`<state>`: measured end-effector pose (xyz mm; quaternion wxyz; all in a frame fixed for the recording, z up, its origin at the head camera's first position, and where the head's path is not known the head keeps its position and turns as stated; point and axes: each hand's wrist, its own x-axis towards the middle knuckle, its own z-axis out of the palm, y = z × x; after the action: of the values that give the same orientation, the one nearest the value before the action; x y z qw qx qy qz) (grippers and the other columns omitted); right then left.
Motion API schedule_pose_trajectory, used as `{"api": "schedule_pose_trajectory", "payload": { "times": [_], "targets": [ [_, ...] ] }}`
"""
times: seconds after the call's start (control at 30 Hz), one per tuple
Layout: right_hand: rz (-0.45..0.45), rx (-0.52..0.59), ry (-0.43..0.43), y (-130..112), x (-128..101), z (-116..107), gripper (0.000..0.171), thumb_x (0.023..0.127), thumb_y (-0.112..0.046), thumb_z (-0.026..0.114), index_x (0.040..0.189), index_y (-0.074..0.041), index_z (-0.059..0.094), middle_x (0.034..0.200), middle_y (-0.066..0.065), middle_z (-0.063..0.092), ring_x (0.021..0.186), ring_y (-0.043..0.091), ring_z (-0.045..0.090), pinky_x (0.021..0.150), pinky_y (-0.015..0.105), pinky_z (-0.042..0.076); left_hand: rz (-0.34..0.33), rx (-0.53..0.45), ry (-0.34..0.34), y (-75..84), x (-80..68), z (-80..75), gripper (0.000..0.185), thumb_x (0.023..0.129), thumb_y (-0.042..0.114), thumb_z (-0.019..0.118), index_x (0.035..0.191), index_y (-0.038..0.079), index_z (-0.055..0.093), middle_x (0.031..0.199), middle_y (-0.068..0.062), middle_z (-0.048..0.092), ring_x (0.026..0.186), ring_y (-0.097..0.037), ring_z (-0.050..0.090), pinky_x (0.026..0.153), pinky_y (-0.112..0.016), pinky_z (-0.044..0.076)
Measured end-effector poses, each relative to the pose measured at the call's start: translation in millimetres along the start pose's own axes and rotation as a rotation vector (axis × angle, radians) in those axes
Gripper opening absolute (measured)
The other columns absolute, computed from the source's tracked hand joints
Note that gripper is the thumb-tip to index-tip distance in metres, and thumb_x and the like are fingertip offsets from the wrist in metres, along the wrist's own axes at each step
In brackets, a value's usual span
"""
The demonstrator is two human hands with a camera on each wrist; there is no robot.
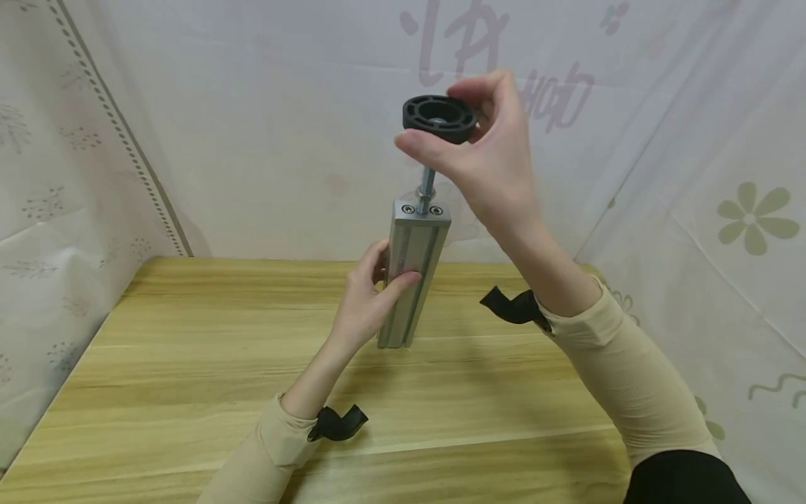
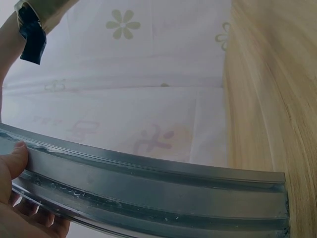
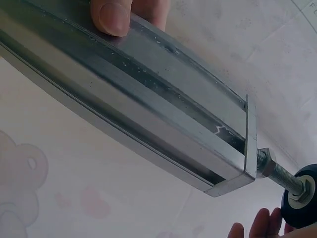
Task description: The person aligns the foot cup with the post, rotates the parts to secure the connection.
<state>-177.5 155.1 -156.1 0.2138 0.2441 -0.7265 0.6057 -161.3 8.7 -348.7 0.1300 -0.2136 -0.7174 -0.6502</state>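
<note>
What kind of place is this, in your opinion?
Probably a small makeshift work booth, not a proper workshop: a bare wooden table closed in by patterned cloth sheets, where hands work on a metal bar.

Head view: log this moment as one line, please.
left hand grips metal bar upright above table | right hand holds black foot on threaded rod
</note>
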Motion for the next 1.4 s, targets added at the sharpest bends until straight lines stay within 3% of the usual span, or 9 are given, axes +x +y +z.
{"api": "schedule_pose_trajectory", "payload": {
  "times": [0.13,0.33,0.47,0.6,0.77,0.9,1.07,1.27,1.4],
  "targets": [
    [-0.001,0.180,-0.108,6.7,4.2,-5.4,0.069,0.077,-0.013,0.085,0.135,-0.008,0.048,0.119,0.009,0.060,0.109,0.025,0.064,0.095,0.031,0.054,-0.003,0.003,0.002,0.8,-0.1,0.4,0.051,0.094,0.013,0.074,0.141,0.009,0.055,0.128,-0.012,0.068,0.111,-0.026,0.069,0.093,-0.042,0.055],
    [0.053,0.587,-0.395,26.6,22.9,-22.9,0.093,0.077,-0.032,0.089,0.150,0.001,0.042,0.148,0.024,0.050,0.141,0.037,0.049,0.119,0.042,0.040,-0.007,0.004,0.004,1.3,-0.3,1.2,0.050,0.094,0.013,0.074,0.141,0.009,0.056,0.128,-0.013,0.069,0.111,-0.027,0.069,0.093,-0.042,0.056],
    [0.106,0.723,-0.536,33.9,29.8,-29.2,0.077,0.081,-0.021,0.083,0.147,0.000,0.050,0.154,0.026,0.047,0.150,0.040,0.040,0.121,0.048,0.037,-0.007,0.002,0.004,1.0,-0.4,1.4,0.051,0.093,0.012,0.075,0.140,0.009,0.056,0.128,-0.012,0.069,0.111,-0.026,0.069,0.093,-0.040,0.056],
    [0.111,0.748,-0.560,34.0,29.8,-29.0,0.061,0.082,-0.016,0.079,0.138,0.000,0.060,0.145,0.026,0.057,0.146,0.040,0.044,0.117,0.047,0.041,-0.002,0.007,0.004,0.1,-0.8,1.5,0.052,0.093,0.012,0.075,0.140,0.008,0.055,0.127,-0.013,0.069,0.111,-0.026,0.069,0.092,-0.039,0.056],
    [0.034,0.640,-0.457,32.1,25.7,-28.4,0.051,0.086,-0.012,0.074,0.133,0.003,0.063,0.128,0.022,0.066,0.128,0.034,0.061,0.108,0.037,0.049,0.000,0.007,0.003,-0.6,-0.8,1.6,0.051,0.093,0.012,0.074,0.141,0.008,0.055,0.127,-0.013,0.069,0.111,-0.026,0.069,0.092,-0.040,0.057],
    [0.012,0.508,-0.378,26.2,22.7,-28.3,0.047,0.087,-0.001,0.064,0.133,0.007,0.061,0.125,0.018,0.067,0.117,0.027,0.065,0.104,0.033,0.053,0.002,0.006,0.004,0.2,-1.1,1.7,0.051,0.093,0.012,0.074,0.140,0.008,0.055,0.126,-0.013,0.069,0.110,-0.026,0.069,0.091,-0.039,0.057],
    [0.067,0.304,-0.365,12.3,22.5,-31.9,0.048,0.089,0.000,0.063,0.136,0.006,0.060,0.131,0.014,0.065,0.114,0.023,0.065,0.104,0.030,0.051,0.001,0.008,0.007,0.3,-1.2,1.8,0.051,0.092,0.012,0.076,0.139,0.008,0.056,0.125,-0.013,0.070,0.109,-0.026,0.069,0.089,-0.035,0.057],
    [0.129,0.101,-0.337,-4.7,22.3,-32.0,0.041,0.087,-0.007,0.074,0.127,-0.002,0.066,0.120,0.008,0.068,0.110,0.023,0.064,0.100,0.028,0.051,-0.004,0.007,0.008,-1.0,0.1,1.0,0.051,0.092,0.012,0.075,0.140,0.008,0.055,0.125,-0.013,0.069,0.110,-0.026,0.069,0.091,-0.037,0.056],
    [0.179,-0.155,-0.283,-18.2,19.6,-27.5,0.044,0.086,-0.021,0.080,0.125,-0.011,0.064,0.122,0.001,0.065,0.113,0.020,0.062,0.097,0.029,0.050,-0.010,0.007,0.005,-0.8,0.2,-0.2,0.051,0.093,0.013,0.074,0.140,0.008,0.055,0.126,-0.013,0.069,0.111,-0.026,0.068,0.092,-0.039,0.056]
  ]
}}
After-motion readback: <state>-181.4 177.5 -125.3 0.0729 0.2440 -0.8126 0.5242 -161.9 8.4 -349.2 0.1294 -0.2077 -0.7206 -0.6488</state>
